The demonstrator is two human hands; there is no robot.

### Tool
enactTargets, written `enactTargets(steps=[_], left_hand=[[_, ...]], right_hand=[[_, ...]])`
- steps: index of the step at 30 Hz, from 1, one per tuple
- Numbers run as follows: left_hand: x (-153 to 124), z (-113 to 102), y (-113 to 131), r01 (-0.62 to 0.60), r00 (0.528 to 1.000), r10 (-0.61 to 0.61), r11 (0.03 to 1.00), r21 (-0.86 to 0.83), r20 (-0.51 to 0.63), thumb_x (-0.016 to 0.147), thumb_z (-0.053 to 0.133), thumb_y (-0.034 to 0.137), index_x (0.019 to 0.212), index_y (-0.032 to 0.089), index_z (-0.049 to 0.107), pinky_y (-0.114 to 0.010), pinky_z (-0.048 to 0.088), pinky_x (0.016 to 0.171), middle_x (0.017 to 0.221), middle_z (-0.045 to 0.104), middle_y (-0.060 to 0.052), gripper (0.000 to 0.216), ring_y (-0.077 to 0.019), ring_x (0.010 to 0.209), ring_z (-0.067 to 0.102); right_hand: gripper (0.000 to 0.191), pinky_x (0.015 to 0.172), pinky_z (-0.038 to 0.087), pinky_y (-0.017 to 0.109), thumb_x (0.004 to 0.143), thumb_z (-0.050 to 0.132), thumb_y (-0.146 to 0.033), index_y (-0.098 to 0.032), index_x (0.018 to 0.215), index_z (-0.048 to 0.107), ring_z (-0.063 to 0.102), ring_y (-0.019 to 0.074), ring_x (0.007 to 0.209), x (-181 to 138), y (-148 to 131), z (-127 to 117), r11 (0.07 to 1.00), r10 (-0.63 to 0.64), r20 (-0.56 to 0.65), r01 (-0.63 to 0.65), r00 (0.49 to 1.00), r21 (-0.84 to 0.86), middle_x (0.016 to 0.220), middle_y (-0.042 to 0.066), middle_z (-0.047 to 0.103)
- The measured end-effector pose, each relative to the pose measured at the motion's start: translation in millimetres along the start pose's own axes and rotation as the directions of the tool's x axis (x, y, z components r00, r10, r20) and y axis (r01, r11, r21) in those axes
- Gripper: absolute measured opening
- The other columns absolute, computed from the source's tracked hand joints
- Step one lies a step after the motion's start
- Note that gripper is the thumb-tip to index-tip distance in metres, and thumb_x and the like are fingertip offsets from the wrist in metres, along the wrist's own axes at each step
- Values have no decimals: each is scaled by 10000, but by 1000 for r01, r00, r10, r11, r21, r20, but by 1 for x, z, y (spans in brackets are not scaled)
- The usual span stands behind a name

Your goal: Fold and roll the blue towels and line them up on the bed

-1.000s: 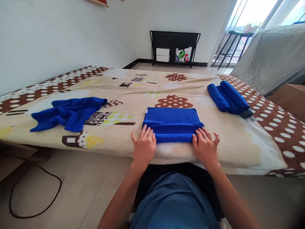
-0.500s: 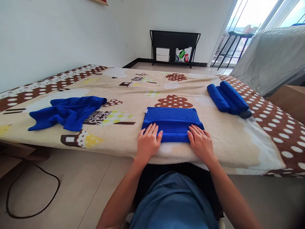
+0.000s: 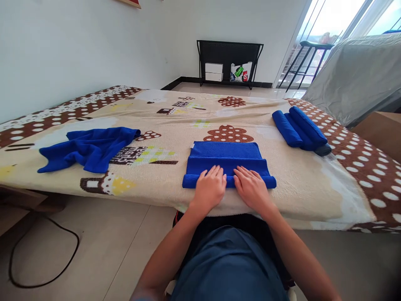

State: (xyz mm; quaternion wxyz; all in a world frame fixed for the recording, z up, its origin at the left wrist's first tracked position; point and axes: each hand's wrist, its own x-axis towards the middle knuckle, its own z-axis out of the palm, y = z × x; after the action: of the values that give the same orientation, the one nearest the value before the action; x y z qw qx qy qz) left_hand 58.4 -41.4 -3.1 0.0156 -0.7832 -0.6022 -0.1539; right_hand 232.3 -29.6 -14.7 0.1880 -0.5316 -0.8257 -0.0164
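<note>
A folded blue towel (image 3: 226, 158) lies on the patterned blanket (image 3: 175, 117) near its front edge, with its near edge curled into a thin roll. My left hand (image 3: 210, 189) and my right hand (image 3: 251, 188) rest side by side on the middle of that roll, palms down and fingers stretched flat. Neither hand grips anything.
A crumpled blue towel (image 3: 89, 147) lies at the left of the blanket. Two rolled blue towels (image 3: 299, 127) lie at the right, next to a dark item. A black rack (image 3: 230, 62) stands at the far wall. A black cable (image 3: 44, 259) loops on the floor.
Both hands slid inward from the towel's outer ends to its middle. The near edge of the towel now shows a narrower, tighter roll whose ends stick out on both sides.
</note>
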Motion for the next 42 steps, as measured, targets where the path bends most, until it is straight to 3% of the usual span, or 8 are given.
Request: enactTargets(steps=[4,9,14,18,23,29,36,42], left_hand=[[17,10,8,-5,1000,5,1000,-11,2,1034,296,309,1401,130,554,-435,366,1146,1482,524,-98,483,-214,1410,458],[11,7,-27,197,979,-197,980,-6,-61,1021,333,383,1401,136,554,-479,332,1171,1488,513,-113,505,-231,1420,445],[-1,-1,-48,318,940,-315,948,7,-131,1003,358,349,1397,137,556,-566,306,1167,1504,485,-142,489,-276,1422,440],[6,-1,-28,211,972,-204,977,45,-115,1014,322,266,1302,127,628,-597,219,1194,1394,600,-166,443,-286,1347,528],[33,8,10,-95,991,101,993,-74,87,1009,333,221,1373,135,573,-414,378,1142,1464,546,-112,444,-210,1385,490],[30,13,1,222,974,-223,974,-41,-47,980,398,323,1355,117,594,-479,370,1149,1451,551,-150,470,-253,1384,490],[7,-1,-36,373,924,-365,926,56,-115,974,365,304,1339,84,604,-587,321,1153,1451,531,-204,489,-309,1380,489],[25,2,-10,112,993,-115,991,80,38,999,307,258,1379,53,557,-524,326,1167,1469,516,-208,499,-294,1395,472]], right_hand=[[445,1130,356,416,1047,316,-347,-191,1364,586,475,197,1388,17,-7,5,999,32,47,-33,998,16,1458,65,539],[493,1137,348,471,1033,366,-465,-173,1375,568,462,233,1398,17,31,2,959,281,21,-281,959,-26,1469,83,526],[488,1157,299,485,1033,360,-413,-132,1382,551,451,251,1403,3,54,2,948,305,-34,-307,952,-85,1472,124,517],[459,1149,278,499,1040,294,-323,-103,1269,626,530,277,1322,4,31,2,959,239,-60,-246,969,-144,1363,173,606],[452,1102,375,355,1009,297,-201,-117,1340,592,495,221,1368,27,-4,1,999,11,148,-4,989,-46,1429,144,557],[471,1096,386,442,1003,384,-358,-91,1332,589,485,293,1371,38,15,2,971,236,107,-228,966,-76,1430,172,550],[492,1054,392,485,1014,359,-394,-46,1222,638,536,345,1306,13,39,-2,904,383,-36,-383,923,-191,1359,247,581],[467,1052,405,433,1023,272,-254,-65,1251,633,552,301,1292,25,3,3,983,130,76,-118,989,-138,1343,218,604]])
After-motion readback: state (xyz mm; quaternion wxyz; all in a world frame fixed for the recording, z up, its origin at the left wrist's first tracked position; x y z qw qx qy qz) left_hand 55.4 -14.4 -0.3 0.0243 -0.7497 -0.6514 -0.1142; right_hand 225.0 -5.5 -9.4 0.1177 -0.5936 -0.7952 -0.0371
